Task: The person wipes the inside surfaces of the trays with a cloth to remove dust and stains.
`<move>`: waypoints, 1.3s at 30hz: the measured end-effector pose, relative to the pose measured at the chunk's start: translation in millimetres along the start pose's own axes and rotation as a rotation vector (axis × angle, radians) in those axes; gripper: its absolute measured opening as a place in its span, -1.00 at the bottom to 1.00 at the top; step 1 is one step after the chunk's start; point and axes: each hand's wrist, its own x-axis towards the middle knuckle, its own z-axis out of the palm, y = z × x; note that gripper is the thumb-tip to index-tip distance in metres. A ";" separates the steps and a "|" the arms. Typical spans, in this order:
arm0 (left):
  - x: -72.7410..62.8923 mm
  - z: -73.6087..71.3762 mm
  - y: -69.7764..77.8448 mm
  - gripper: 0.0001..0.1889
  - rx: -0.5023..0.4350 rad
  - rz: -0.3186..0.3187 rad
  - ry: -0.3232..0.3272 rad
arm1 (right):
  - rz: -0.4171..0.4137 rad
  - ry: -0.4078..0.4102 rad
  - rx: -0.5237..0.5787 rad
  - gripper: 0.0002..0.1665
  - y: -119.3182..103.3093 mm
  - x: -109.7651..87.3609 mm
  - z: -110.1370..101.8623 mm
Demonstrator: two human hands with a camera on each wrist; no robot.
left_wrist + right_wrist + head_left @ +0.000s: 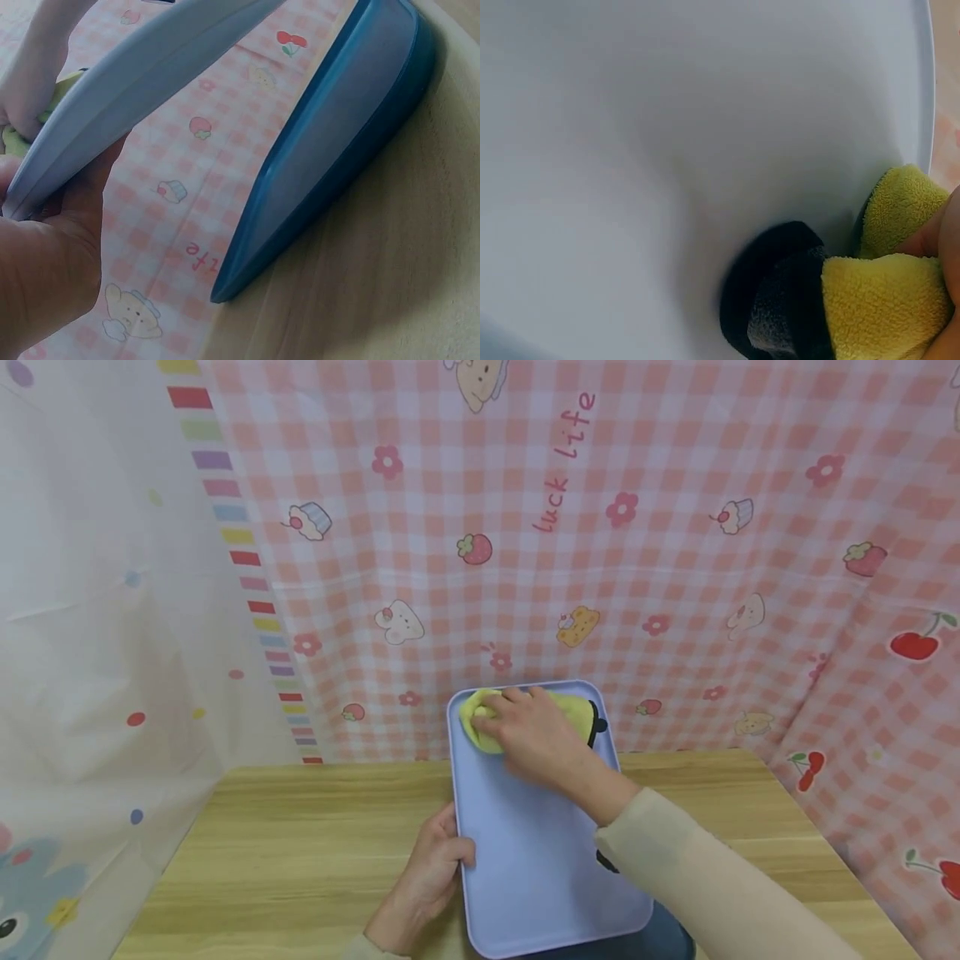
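Observation:
A pale lavender rectangular tray (540,860) is held up at a tilt over the table in the head view. My left hand (431,868) grips its left long edge, thumb on the inner face and the other fingers behind. Near the tray's far end, my right hand (528,731) holds a bunched yellow cloth (573,714) against the inner surface. In the right wrist view the fluffy yellow cloth (885,307) shows a black border and a dark grey reverse side, folded over by the tray's rim.
Beneath the held tray, a dark blue tray (322,187) lies on the wooden table (315,852). A pink checked curtain (525,585) hangs behind the table's far edge and along the right side. White dotted sheeting (97,635) covers the left.

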 end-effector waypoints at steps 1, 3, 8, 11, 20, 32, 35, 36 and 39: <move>0.0 0.4 0.0 -0.12 0.000 -0.002 -0.001 | 0.004 -0.004 -0.004 -0.41 2.1 -1.4 -0.7; 0.2 1.1 0.2 -0.11 -0.003 -0.005 -0.003 | 0.009 -0.008 -0.011 -0.42 6.8 -5.2 -1.9; 0.4 1.7 1.4 -0.11 0.004 -0.003 -0.001 | 0.028 -0.032 -0.035 -0.46 19.0 -15.1 -3.8; 0.2 0.5 1.5 -0.12 0.008 -0.002 -0.006 | 0.048 -0.047 -0.059 -0.49 26.2 -20.4 -3.8; 0.3 -1.4 0.7 -0.13 0.004 -0.007 -0.023 | 0.090 -0.067 -0.041 -0.49 42.2 -35.1 -3.9; 1.1 -0.8 0.2 -0.13 -0.022 -0.009 0.010 | 0.106 -0.058 -0.033 -0.48 52.2 -45.4 -2.6; 1.1 -1.2 0.0 -0.13 -0.016 -0.007 0.010 | 0.110 -0.058 -0.025 -0.47 50.4 -46.8 -2.7; 1.1 -1.0 0.3 -0.13 -0.014 -0.007 0.012 | 0.113 -0.058 -0.022 -0.46 49.7 -47.3 -2.8; 0.7 -0.5 1.2 -0.14 -0.007 -0.003 0.012 | 0.124 -0.049 -0.005 -0.44 47.7 -49.0 -2.0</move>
